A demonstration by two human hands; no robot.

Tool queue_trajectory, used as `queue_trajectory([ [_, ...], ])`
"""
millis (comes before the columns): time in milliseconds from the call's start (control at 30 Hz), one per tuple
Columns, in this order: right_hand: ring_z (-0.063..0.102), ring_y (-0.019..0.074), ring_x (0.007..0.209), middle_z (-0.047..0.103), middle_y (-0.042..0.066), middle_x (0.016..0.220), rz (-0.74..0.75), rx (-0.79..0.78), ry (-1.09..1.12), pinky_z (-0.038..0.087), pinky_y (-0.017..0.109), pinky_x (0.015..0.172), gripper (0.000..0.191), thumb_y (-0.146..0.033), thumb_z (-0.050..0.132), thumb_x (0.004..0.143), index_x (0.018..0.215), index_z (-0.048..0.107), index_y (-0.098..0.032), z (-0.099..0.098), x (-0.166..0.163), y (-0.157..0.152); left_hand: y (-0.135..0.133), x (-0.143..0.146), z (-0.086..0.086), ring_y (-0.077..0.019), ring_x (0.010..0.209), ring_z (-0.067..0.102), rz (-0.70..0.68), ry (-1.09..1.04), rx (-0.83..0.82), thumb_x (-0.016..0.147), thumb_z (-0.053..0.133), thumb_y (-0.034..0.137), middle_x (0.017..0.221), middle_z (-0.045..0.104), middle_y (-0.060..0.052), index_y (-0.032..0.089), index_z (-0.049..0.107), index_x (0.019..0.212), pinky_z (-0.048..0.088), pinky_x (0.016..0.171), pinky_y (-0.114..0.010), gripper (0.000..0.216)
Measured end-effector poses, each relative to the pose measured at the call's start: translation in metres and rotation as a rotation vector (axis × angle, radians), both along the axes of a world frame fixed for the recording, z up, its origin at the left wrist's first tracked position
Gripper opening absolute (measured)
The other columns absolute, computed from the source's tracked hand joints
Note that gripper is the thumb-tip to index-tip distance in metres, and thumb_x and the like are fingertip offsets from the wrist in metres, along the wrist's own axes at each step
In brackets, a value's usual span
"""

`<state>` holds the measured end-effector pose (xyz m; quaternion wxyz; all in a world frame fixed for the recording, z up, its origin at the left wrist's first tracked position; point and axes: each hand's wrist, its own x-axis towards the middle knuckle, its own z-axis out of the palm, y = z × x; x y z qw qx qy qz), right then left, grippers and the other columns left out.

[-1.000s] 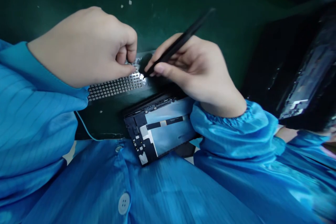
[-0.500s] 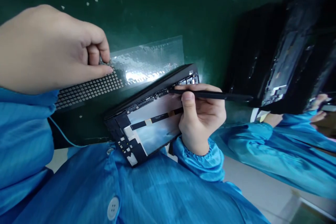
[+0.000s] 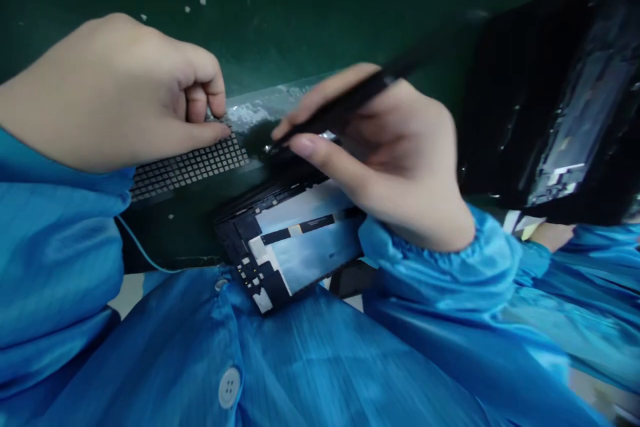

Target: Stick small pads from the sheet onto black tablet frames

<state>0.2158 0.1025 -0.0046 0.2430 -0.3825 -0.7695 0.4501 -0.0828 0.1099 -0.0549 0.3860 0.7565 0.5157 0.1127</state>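
While your left hand pinches the gridded sheet, your right hand clamps a black stick; the tablet overhangs the surface edge.

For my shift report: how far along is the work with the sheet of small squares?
Done: the glossy clear film beside the grid is bare, so some squares seem already taken. In hand: the left hand pins the sheet of small grey squares; the right hand holds the thin black tool, tip near the grid's edge. Left: many squares remain, and the opened black tablet frame lies below the hands.
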Motion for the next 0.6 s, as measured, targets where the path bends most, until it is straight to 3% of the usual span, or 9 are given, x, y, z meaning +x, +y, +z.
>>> queue_trajectory([
  [133,0.080,0.0205,0.102,0.083,-0.001,0.112,0.198,-0.085,-0.108,0.071,0.037,0.098,0.016,-0.039,0.086,0.098,0.107,0.076,-0.031,-0.017,-0.023,0.037,-0.003,0.022,0.022,-0.0221,0.092,0.074,-0.007,0.165,0.103,0.090,0.039,0.080,0.079,0.064,0.001,0.021,0.076,0.094,0.058,0.113,-0.056,0.070],
  [267,0.080,0.0214,0.102,0.083,0.000,0.110,0.187,-0.153,-0.075,0.071,0.037,0.098,0.026,-0.046,0.092,0.091,0.104,0.078,-0.028,-0.024,-0.027,0.037,-0.005,0.024,0.022,-0.0181,0.093,0.073,-0.025,0.195,0.121,0.091,0.031,0.082,0.079,0.062,0.003,0.020,0.076,0.094,0.056,0.113,-0.051,0.077],
  [367,0.080,0.0217,0.103,0.083,0.001,0.110,0.164,-0.140,-0.069,0.071,0.037,0.098,0.032,-0.052,0.091,0.092,0.104,0.077,-0.026,-0.021,-0.025,0.032,-0.005,0.022,0.019,-0.0167,0.096,0.072,-0.025,0.186,0.144,0.092,0.029,0.081,0.078,0.061,0.005,0.019,0.076,0.094,0.054,0.115,-0.050,0.078],
  [500,0.081,0.0195,0.104,0.083,-0.001,0.116,0.279,-0.058,-0.129,0.070,0.036,0.100,0.015,-0.041,0.082,0.102,0.109,0.077,-0.029,-0.021,-0.025,0.037,-0.003,0.020,0.020,-0.0211,0.095,0.072,-0.018,0.177,0.112,0.090,0.042,0.075,0.081,0.065,0.003,0.021,0.076,0.092,0.055,0.111,-0.052,0.064],
  [600,0.082,0.0192,0.104,0.083,0.000,0.113,0.276,-0.135,-0.064,0.069,0.036,0.101,0.015,-0.039,0.084,0.100,0.107,0.077,-0.027,-0.025,-0.023,0.041,-0.003,0.019,0.021,-0.0253,0.107,0.074,0.002,0.130,0.080,0.089,0.046,0.079,0.080,0.061,0.003,0.019,0.075,0.092,0.050,0.118,-0.056,0.067],
])
